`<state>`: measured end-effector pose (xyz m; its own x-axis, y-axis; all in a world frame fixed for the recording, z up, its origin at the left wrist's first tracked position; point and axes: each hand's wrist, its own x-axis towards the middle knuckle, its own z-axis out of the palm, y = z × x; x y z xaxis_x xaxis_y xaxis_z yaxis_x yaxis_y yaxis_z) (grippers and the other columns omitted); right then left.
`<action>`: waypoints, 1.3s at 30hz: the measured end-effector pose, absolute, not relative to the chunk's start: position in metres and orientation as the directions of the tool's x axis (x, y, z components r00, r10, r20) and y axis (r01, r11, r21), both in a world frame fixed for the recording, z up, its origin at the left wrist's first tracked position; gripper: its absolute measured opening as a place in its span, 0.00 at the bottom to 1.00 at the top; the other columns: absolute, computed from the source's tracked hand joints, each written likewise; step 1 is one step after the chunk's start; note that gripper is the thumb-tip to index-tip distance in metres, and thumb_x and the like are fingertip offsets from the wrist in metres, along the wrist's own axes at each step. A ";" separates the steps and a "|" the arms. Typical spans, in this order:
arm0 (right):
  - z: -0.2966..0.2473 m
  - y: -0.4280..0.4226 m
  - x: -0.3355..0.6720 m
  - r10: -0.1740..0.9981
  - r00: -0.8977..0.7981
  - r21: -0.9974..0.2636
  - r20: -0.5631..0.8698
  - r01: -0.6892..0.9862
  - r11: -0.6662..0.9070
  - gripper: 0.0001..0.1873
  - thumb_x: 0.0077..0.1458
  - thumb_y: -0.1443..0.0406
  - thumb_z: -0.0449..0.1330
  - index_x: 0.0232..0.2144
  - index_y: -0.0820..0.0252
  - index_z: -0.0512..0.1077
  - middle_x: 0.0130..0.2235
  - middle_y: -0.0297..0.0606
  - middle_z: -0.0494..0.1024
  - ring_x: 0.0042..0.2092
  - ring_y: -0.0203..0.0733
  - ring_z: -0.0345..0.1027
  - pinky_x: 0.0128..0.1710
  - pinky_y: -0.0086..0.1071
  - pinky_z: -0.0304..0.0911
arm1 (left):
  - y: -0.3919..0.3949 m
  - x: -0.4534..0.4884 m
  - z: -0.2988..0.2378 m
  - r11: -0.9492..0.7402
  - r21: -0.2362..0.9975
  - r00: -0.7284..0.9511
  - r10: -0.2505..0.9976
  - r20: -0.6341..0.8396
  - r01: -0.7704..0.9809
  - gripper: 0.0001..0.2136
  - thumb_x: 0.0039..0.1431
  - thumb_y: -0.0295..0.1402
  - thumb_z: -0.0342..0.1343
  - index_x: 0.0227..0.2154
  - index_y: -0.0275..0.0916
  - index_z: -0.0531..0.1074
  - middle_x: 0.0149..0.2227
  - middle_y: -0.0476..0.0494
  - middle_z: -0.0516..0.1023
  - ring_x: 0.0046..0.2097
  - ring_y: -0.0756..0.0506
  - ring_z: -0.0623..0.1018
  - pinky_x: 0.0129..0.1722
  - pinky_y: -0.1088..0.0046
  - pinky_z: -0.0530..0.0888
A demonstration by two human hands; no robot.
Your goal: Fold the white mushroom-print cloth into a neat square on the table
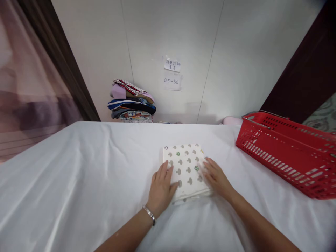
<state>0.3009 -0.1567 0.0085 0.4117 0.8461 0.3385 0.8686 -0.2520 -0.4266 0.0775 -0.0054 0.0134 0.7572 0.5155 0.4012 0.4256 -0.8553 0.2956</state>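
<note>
A white cloth [185,164] printed with grey and green mushrooms lies folded into a neat rectangle on the white-covered table [86,182]. Along its left edge rests my left hand [162,189], fingers stretched out and the thumb lying on the cloth; a silver bracelet circles that wrist. My right hand [216,176] lies at the cloth's right edge with its fingers extended over the border. Both hands touch the cloth without gripping it. Folded layers show at its near edge.
A red plastic basket [278,150] stands on the table at the right. Behind the far edge is a stack of folded clothes [132,103]. Two paper notes [172,82] are stuck to the pale wall. A pink curtain [34,80] hangs at the left.
</note>
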 end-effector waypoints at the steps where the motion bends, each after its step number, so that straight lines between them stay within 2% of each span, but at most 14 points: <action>1: 0.011 -0.161 0.292 0.892 0.317 -0.361 0.323 0.912 -0.194 0.24 0.58 0.57 0.49 0.56 0.56 0.60 0.61 0.41 0.55 0.61 0.47 0.46 0.59 0.46 0.47 | -0.008 0.079 0.014 -0.901 0.234 0.798 0.432 0.420 0.364 0.22 0.58 0.36 0.47 0.56 0.40 0.57 0.63 0.40 0.50 0.62 0.39 0.53 0.56 0.55 0.57; 3: 0.013 -0.171 0.277 0.952 0.163 -0.247 0.260 0.964 -0.098 0.24 0.60 0.58 0.47 0.57 0.53 0.57 0.60 0.38 0.56 0.62 0.45 0.46 0.59 0.48 0.45 | -0.014 0.080 0.014 -0.955 0.148 0.863 0.296 0.410 0.257 0.19 0.60 0.33 0.44 0.55 0.43 0.58 0.62 0.43 0.53 0.62 0.41 0.52 0.58 0.54 0.54; 5: 0.010 -0.180 0.270 0.972 0.084 -0.156 0.221 0.986 -0.050 0.23 0.61 0.59 0.45 0.59 0.52 0.54 0.61 0.37 0.55 0.62 0.44 0.45 0.59 0.48 0.44 | -0.017 0.080 0.012 -0.972 0.113 0.896 0.232 0.379 0.204 0.18 0.62 0.32 0.42 0.55 0.44 0.59 0.61 0.45 0.56 0.62 0.42 0.53 0.59 0.53 0.52; 9: 0.003 -0.195 0.272 0.975 0.043 -0.051 0.216 0.998 -0.033 0.24 0.62 0.61 0.45 0.60 0.51 0.51 0.62 0.36 0.52 0.62 0.43 0.43 0.59 0.47 0.45 | -0.018 0.073 0.007 -0.976 0.099 0.908 0.215 0.360 0.192 0.18 0.63 0.32 0.39 0.56 0.44 0.57 0.61 0.46 0.54 0.62 0.42 0.52 0.59 0.52 0.51; 15: 0.009 -0.190 0.257 0.968 -0.005 0.016 0.251 1.000 0.001 0.27 0.60 0.61 0.47 0.61 0.52 0.47 0.62 0.37 0.50 0.63 0.46 0.41 0.59 0.50 0.45 | -0.023 0.068 0.006 -0.970 0.113 0.897 0.242 0.371 0.215 0.18 0.63 0.33 0.40 0.56 0.44 0.57 0.62 0.47 0.54 0.63 0.43 0.51 0.60 0.52 0.50; 18: 0.007 -0.184 0.241 0.960 -0.115 0.052 0.255 0.993 0.105 0.30 0.59 0.63 0.49 0.62 0.54 0.44 0.62 0.37 0.50 0.63 0.46 0.42 0.59 0.48 0.45 | -0.028 0.064 0.008 -0.968 0.135 0.899 0.246 0.363 0.210 0.19 0.62 0.33 0.41 0.56 0.43 0.56 0.62 0.46 0.53 0.63 0.43 0.51 0.60 0.53 0.49; 21: -0.003 -0.184 0.233 0.947 -0.160 0.087 0.278 0.986 0.141 0.32 0.57 0.65 0.49 0.62 0.58 0.44 0.62 0.38 0.51 0.62 0.45 0.44 0.59 0.45 0.47 | -0.030 0.054 0.012 -0.968 0.188 0.908 0.226 0.353 0.168 0.20 0.62 0.34 0.43 0.57 0.44 0.55 0.61 0.47 0.55 0.63 0.44 0.50 0.60 0.54 0.49; 23: -0.009 -0.186 0.233 0.943 -0.162 0.114 0.292 0.984 0.134 0.32 0.57 0.65 0.49 0.62 0.59 0.44 0.62 0.39 0.51 0.62 0.45 0.45 0.58 0.44 0.48 | -0.026 0.049 0.015 -0.957 0.253 0.911 0.226 0.344 0.142 0.20 0.61 0.35 0.44 0.56 0.46 0.56 0.60 0.48 0.57 0.63 0.44 0.52 0.60 0.54 0.51; 25: -0.013 -0.189 0.235 0.938 -0.164 0.138 0.304 0.982 0.127 0.32 0.58 0.65 0.49 0.62 0.59 0.43 0.62 0.39 0.52 0.62 0.45 0.45 0.58 0.43 0.48 | -0.017 0.048 0.016 -0.922 0.348 0.888 0.298 0.350 0.172 0.17 0.61 0.35 0.44 0.53 0.45 0.60 0.60 0.46 0.58 0.62 0.44 0.54 0.59 0.56 0.53; 28: -0.015 -0.191 0.235 0.933 -0.155 0.149 0.324 0.982 0.112 0.32 0.59 0.64 0.48 0.62 0.59 0.42 0.61 0.39 0.52 0.62 0.46 0.45 0.58 0.42 0.47 | 0.006 0.059 0.018 -0.770 0.553 0.768 0.552 0.324 0.320 0.17 0.60 0.36 0.43 0.50 0.39 0.63 0.58 0.40 0.60 0.60 0.44 0.59 0.57 0.62 0.59; 31: -0.017 -0.191 0.235 0.931 -0.145 0.113 0.336 0.987 0.113 0.32 0.59 0.63 0.49 0.62 0.57 0.42 0.61 0.38 0.53 0.61 0.46 0.46 0.58 0.42 0.48 | 0.028 0.079 0.019 -0.480 0.744 0.635 0.766 0.097 0.465 0.19 0.56 0.36 0.47 0.50 0.36 0.62 0.51 0.38 0.69 0.51 0.43 0.70 0.49 0.67 0.66; 34: -0.018 -0.189 0.236 0.932 -0.144 0.092 0.333 0.989 0.120 0.33 0.58 0.63 0.49 0.62 0.55 0.40 0.61 0.38 0.54 0.61 0.47 0.48 0.57 0.44 0.51 | 0.041 0.099 0.023 -0.235 0.822 0.580 0.803 -0.136 0.519 0.20 0.50 0.36 0.52 0.46 0.36 0.63 0.43 0.39 0.75 0.43 0.43 0.75 0.42 0.71 0.69; 39: -0.020 -0.195 0.246 0.927 -0.164 0.102 0.336 0.985 0.138 0.33 0.57 0.68 0.47 0.62 0.52 0.40 0.60 0.37 0.57 0.59 0.48 0.52 0.54 0.46 0.54 | 0.036 0.109 0.027 -0.056 0.840 0.546 0.783 -0.299 0.540 0.21 0.44 0.37 0.57 0.42 0.34 0.64 0.40 0.37 0.76 0.42 0.41 0.75 0.38 0.70 0.70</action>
<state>0.2455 -0.1949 -0.0199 -0.1642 0.9274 0.3363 0.9853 0.1376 0.1016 0.1090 0.0364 0.0272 0.5460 0.7826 -0.2990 0.5399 -0.0559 0.8398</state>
